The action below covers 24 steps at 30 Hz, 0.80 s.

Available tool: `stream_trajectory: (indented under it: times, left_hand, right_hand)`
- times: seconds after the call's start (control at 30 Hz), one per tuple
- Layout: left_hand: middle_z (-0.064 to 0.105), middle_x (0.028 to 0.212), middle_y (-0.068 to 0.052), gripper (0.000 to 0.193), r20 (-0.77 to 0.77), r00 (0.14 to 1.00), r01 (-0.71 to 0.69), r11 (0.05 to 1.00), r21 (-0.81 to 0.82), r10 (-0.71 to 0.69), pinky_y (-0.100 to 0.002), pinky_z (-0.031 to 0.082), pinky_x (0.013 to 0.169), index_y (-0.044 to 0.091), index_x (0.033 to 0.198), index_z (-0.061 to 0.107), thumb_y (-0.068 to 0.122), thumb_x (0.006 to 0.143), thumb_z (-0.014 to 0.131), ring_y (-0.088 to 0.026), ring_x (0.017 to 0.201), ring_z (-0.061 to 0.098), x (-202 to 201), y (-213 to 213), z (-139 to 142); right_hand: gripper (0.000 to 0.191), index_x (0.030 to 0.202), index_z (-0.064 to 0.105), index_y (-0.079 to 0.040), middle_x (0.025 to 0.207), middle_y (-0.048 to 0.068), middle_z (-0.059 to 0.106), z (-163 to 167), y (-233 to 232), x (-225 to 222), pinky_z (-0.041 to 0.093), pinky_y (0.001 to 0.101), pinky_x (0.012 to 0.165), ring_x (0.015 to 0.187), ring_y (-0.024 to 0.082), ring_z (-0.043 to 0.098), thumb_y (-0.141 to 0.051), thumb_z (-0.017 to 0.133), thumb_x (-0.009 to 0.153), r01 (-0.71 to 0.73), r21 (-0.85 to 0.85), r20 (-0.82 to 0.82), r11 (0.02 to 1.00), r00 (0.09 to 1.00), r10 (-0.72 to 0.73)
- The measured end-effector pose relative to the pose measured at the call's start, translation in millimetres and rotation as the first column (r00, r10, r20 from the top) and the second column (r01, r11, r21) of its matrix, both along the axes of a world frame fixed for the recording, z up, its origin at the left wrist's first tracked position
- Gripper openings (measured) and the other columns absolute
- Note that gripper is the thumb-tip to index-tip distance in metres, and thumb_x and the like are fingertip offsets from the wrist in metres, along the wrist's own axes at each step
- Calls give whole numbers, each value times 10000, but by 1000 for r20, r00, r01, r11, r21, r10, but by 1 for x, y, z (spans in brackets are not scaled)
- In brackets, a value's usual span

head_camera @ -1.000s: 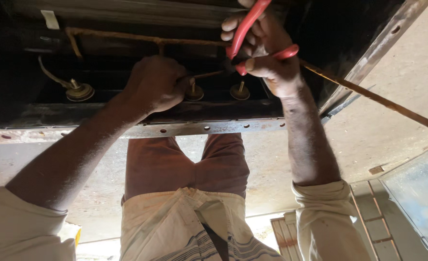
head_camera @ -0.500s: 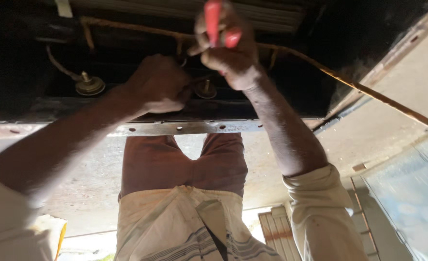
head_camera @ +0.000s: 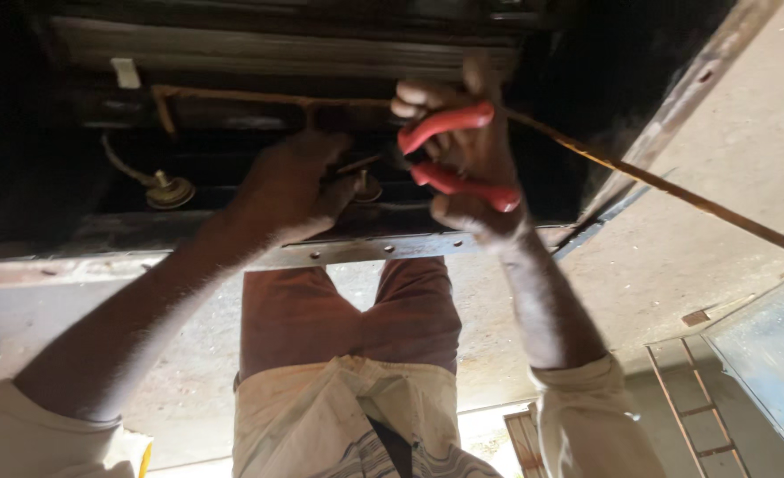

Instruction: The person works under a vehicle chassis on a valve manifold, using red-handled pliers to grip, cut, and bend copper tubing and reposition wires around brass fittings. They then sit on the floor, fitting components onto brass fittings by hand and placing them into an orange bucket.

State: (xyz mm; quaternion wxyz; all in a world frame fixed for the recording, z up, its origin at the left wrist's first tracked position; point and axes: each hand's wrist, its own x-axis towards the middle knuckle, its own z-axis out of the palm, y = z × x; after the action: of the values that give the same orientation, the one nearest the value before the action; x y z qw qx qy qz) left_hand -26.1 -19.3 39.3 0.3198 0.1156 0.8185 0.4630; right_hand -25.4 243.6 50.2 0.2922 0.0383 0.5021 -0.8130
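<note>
**Reaching into a dark cavity with pliers**

Gripping red-handled pliers, the right hand has its fingers wrapped round both handles, squeezed near together; its grip is closed on the tool. The plier nose points into the shadowed opening, toward a small brass fitting and a thin rusty pipe that runs along the top of the cavity. That hold looks meant to give a firm pinch while the wrist stays clear of the metal rail at the opening's lower edge.

The left hand is curled in a closed grip just beside the pliers, seemingly steadying something by the fitting; what it holds, if anything, is hidden behind the knuckles. Another brass fitting sits well apart to the left, with a thin tube curving up from it.

A long rusty rod slants away from behind the right hand toward the right edge, where it is cut off.

The plier tips are lost in shadow, so whether they bite on anything cannot be told. The cavity's back is too dark to read.
</note>
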Motion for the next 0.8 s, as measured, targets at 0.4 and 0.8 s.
stream_trajectory:
  times: [0.4,0.8]
  left_hand:
    - [716,893,-197,298,106,994,18,958,-287,13,-539,552,693,66,923,734,336,797,743,-413,811,684,13,33,-21]
    - [707,843,-174,243,8,1000,7,980,-201,-5,-522,553,741,61,905,732,252,973,598,-366,786,692,9,32,-34]
  right_hand:
    - [947,1700,69,-177,1463,67,485,31,-32,-38,424,382,1186,1257,155,558,-89,693,993,-183,48,-233,982,954,189]
    - [149,1123,646,-61,804,78,674,34,95,-184,547,340,677,704,173,643,-152,708,1023,430,897,-217,-103,631,744]
